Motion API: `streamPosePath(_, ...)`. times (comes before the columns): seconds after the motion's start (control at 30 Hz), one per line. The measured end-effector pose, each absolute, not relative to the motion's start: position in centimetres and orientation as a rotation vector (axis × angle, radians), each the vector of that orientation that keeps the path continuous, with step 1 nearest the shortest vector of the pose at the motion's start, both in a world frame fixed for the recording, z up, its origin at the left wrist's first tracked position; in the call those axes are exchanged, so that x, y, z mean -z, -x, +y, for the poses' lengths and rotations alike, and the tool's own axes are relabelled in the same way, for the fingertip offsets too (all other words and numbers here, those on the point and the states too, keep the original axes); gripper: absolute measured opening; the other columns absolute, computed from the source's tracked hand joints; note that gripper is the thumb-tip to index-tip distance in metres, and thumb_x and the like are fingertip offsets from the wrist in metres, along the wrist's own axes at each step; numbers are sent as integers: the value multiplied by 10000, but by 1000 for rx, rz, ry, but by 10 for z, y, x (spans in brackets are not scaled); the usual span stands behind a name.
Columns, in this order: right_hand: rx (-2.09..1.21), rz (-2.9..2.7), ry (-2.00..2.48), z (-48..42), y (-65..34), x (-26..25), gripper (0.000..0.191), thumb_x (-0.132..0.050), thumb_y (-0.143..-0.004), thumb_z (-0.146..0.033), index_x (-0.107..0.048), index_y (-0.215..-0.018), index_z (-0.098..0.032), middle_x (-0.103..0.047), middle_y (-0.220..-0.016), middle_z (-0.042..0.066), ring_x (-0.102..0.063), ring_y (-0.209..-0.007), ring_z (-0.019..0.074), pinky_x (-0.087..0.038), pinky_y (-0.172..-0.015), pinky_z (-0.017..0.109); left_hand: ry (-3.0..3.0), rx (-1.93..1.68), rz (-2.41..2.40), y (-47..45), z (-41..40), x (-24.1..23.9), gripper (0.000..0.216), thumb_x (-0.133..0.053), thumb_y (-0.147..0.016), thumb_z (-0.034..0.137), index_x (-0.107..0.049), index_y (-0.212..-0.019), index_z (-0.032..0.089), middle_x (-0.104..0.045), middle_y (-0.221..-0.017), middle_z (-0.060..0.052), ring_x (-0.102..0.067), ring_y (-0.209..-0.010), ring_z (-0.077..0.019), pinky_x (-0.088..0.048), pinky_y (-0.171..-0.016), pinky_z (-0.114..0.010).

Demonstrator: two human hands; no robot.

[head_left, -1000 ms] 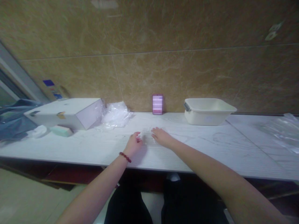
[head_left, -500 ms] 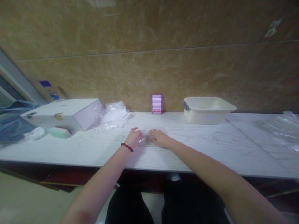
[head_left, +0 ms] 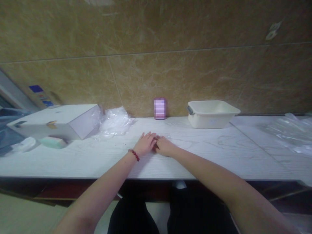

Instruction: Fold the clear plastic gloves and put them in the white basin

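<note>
My left hand (head_left: 145,143), with a red bead bracelet on its wrist, lies flat on the white table (head_left: 97,156), fingers stretched out. My right hand (head_left: 164,146) lies flat right beside it, and their fingertips touch at the middle of the table. No clear wrapper shows between or under the hands. Neither hand visibly grips anything.
A white box (head_left: 58,122) stands at the left with a pale green block (head_left: 51,142) in front of it. Crumpled clear plastic (head_left: 114,122) lies next to the box. A small pink striped box (head_left: 159,108) and a cream tub (head_left: 211,113) stand by the wall. Clear sheets (head_left: 287,133) lie at the right.
Both hands have slid together until they touch. The small clear wrapper that lay between them is no longer visible. The left hand's fingers have flattened out.
</note>
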State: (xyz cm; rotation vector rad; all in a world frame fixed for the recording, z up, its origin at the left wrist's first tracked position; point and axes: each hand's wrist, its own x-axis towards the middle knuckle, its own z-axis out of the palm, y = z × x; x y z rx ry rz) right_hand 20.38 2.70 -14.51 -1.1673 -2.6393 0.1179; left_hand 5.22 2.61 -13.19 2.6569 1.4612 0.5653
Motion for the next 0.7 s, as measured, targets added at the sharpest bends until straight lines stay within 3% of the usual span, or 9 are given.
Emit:
streamPosePath(0.2, -166, -2661, 1195, 26, -206, 148, 534, -240, -806, -398, -234, -1268, -131, -269, -1298, 90, -204, -1194, 193, -160, -963, 377, -2714, -223, 1423, -42, 30, 147, 468, -223, -826, 346, -229, -1256, 162, -272, -1301, -103, -240, -1188, -194, -81, -954, -460)
streamPosePath(0.47, -142, -2712, 1309, 31, -245, 143, 794, -250, -675, -665, -183, -1288, -164, -156, -1335, 99, -106, -1216, 248, -80, -972, 403, -2755, -144, 1424, -26, 31, 142, 584, -315, -749, 518, -243, -1253, 232, -215, -1324, -98, -190, -1203, -226, 28, -932, -498)
streamPosePath(0.6, -148, -2716, 1416, 30, -271, 135, 858, -306, -608, -707, -181, -1287, -197, -138, -1337, 113, -90, -1210, 293, -45, -938, 492, -2729, -136, 1430, -24, 32, 138, 664, -335, -710, 570, -238, -1258, 209, -205, -1322, -130, -165, -1208, -249, -3, -931, -497)
streamPosePath(0.7, -132, -2675, 1438, 19, -286, 127, 792, -321, -642, -669, -221, -1274, -202, -198, -1320, 115, -110, -1206, 291, -38, -919, 523, -2698, -138, 1435, -22, 33, 139, 667, -307, -721, 570, -213, -1268, 200, -184, -1329, -123, -122, -1220, -233, -16, -948, -460)
